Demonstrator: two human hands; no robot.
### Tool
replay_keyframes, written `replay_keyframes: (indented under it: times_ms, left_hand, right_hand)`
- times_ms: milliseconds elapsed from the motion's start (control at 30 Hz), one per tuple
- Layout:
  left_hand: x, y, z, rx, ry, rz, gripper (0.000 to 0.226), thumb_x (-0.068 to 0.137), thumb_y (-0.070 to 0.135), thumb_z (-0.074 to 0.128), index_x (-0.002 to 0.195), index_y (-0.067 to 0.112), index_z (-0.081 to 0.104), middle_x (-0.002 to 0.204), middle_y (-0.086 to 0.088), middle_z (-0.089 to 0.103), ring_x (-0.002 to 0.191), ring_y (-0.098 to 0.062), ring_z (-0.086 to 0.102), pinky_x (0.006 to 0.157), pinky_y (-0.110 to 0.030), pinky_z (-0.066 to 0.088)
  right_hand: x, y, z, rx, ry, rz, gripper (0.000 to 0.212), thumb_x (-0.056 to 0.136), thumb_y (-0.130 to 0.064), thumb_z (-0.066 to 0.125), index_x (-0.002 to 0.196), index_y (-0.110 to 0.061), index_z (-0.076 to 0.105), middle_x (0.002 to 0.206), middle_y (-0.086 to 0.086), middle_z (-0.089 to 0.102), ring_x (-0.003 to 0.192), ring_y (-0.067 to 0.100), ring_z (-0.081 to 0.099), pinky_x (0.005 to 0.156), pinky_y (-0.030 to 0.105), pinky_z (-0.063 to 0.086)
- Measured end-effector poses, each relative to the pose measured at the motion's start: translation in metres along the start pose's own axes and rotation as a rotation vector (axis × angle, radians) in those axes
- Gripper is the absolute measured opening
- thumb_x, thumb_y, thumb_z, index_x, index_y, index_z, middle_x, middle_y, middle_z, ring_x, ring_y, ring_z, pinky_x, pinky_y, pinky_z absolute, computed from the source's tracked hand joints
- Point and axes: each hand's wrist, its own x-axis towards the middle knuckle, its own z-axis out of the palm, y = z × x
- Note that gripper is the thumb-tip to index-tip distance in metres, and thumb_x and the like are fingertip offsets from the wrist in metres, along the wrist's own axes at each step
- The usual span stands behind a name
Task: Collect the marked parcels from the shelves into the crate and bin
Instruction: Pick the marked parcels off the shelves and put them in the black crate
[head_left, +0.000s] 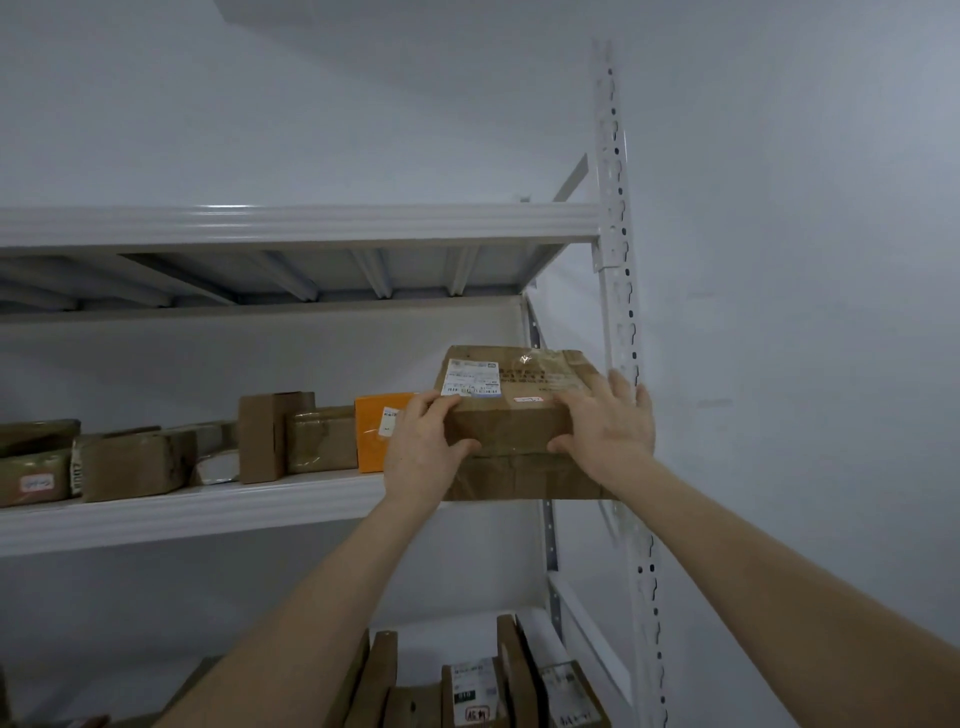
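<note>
A brown cardboard parcel (511, 410) with a white shipping label and a small red-marked sticker lies on top of another brown box (524, 480) at the right end of the middle shelf (182, 512). My left hand (423, 444) grips its left front corner, thumb curled under the front edge. My right hand (610, 423) holds its right side, fingers spread over the top and thumb at the front face. The lower box juts past the shelf's front edge.
To the left on the same shelf stand an orange parcel (375, 439) and several brown taped parcels (135, 462), one with a red-marked sticker (37, 483). The white perforated upright (621, 322) stands just right of my right hand. More boxes (470, 691) fill the lower shelf.
</note>
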Motion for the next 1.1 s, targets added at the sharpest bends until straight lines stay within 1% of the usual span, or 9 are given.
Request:
replay_keyframes:
  times_ms: [100, 200, 333, 433, 500, 600, 733, 833, 1100]
  left_hand:
    - [0.0, 0.003, 0.006, 0.271, 0.042, 0.177, 0.058, 0.087, 0.036, 0.064, 0.14, 0.029, 0.042, 0.147, 0.003, 0.038, 0.138, -0.017, 0.027, 0.113, -0.034, 0.025]
    - [0.009, 0.01, 0.013, 0.386, -0.029, 0.276, 0.068, 0.088, 0.037, 0.062, 0.147, 0.031, 0.028, 0.153, 0.001, 0.028, 0.144, -0.021, 0.017, 0.117, -0.039, 0.015]
    - [0.022, 0.007, 0.027, 0.465, -0.158, 0.218, 0.102, 0.081, 0.042, 0.071, 0.152, 0.027, 0.001, 0.16, -0.006, 0.006, 0.148, -0.026, 0.001, 0.119, -0.042, 0.007]
    - [0.03, -0.001, 0.034, 0.507, -0.201, 0.205, 0.112, 0.078, 0.04, 0.075, 0.152, 0.026, -0.007, 0.16, -0.009, -0.005, 0.148, -0.028, -0.007, 0.119, -0.044, 0.004]
    - [0.034, -0.004, 0.037, 0.539, -0.222, 0.212, 0.113, 0.078, 0.038, 0.075, 0.152, 0.027, -0.01, 0.16, -0.01, -0.01, 0.147, -0.03, -0.009, 0.119, -0.045, 0.002]
    - [0.039, -0.004, 0.044, 0.552, -0.238, 0.189, 0.113, 0.079, 0.036, 0.074, 0.151, 0.028, -0.012, 0.159, -0.012, -0.013, 0.147, -0.031, -0.011, 0.12, -0.044, 0.002]
    - [0.045, -0.001, 0.057, 0.571, -0.229, 0.17, 0.112, 0.081, 0.03, 0.073, 0.151, 0.028, -0.014, 0.159, -0.013, -0.013, 0.147, -0.032, -0.011, 0.12, -0.044, 0.003]
    - [0.05, 0.001, 0.065, 0.56, -0.234, 0.142, 0.113, 0.079, 0.034, 0.075, 0.151, 0.027, -0.012, 0.159, -0.012, -0.012, 0.147, -0.032, -0.011, 0.119, -0.043, 0.004]
    - [0.057, -0.007, 0.075, 0.559, -0.223, 0.106, 0.107, 0.083, 0.024, 0.073, 0.152, 0.028, -0.009, 0.16, -0.008, -0.01, 0.148, -0.029, -0.006, 0.118, -0.04, 0.013]
  right_hand:
    - [0.001, -0.015, 0.009, -0.074, 0.035, -0.147, 0.065, 0.08, -0.044, 0.07, 0.136, -0.028, 0.04, 0.14, 0.009, 0.04, 0.133, 0.032, 0.032, 0.11, 0.046, 0.026]
    - [0.01, -0.021, 0.018, -0.079, 0.065, -0.143, 0.067, 0.084, -0.036, 0.067, 0.14, -0.03, 0.031, 0.141, 0.012, 0.039, 0.13, 0.034, 0.035, 0.109, 0.047, 0.028]
    - [0.031, -0.017, 0.029, -0.054, 0.021, -0.138, 0.085, 0.086, -0.032, 0.066, 0.15, -0.031, 0.011, 0.153, 0.013, 0.025, 0.142, 0.036, 0.019, 0.115, 0.05, 0.021]
    - [0.045, -0.013, 0.037, -0.007, -0.081, -0.153, 0.096, 0.085, -0.039, 0.068, 0.152, -0.032, -0.001, 0.159, 0.012, 0.007, 0.146, 0.036, 0.002, 0.118, 0.05, 0.011]
    - [0.05, -0.01, 0.043, 0.001, -0.104, -0.157, 0.103, 0.082, -0.042, 0.07, 0.151, -0.033, -0.005, 0.16, 0.011, 0.002, 0.147, 0.037, -0.003, 0.119, 0.05, 0.009]
    - [0.059, -0.005, 0.053, 0.016, -0.089, -0.159, 0.104, 0.082, -0.041, 0.071, 0.151, -0.033, -0.007, 0.16, 0.012, -0.001, 0.146, 0.037, -0.006, 0.119, 0.05, 0.008]
    - [0.067, -0.001, 0.064, 0.037, -0.081, -0.154, 0.099, 0.086, -0.038, 0.067, 0.152, -0.032, -0.006, 0.159, 0.015, -0.006, 0.146, 0.038, -0.01, 0.119, 0.05, 0.009]
    - [0.07, 0.001, 0.074, 0.041, -0.075, -0.152, 0.099, 0.086, -0.035, 0.067, 0.152, -0.03, -0.007, 0.159, 0.015, -0.011, 0.146, 0.038, -0.013, 0.119, 0.048, 0.008]
    - [0.085, 0.007, 0.094, 0.058, -0.047, -0.177, 0.103, 0.084, -0.026, 0.071, 0.151, -0.03, -0.008, 0.158, 0.014, -0.012, 0.146, 0.037, -0.014, 0.118, 0.047, 0.006]
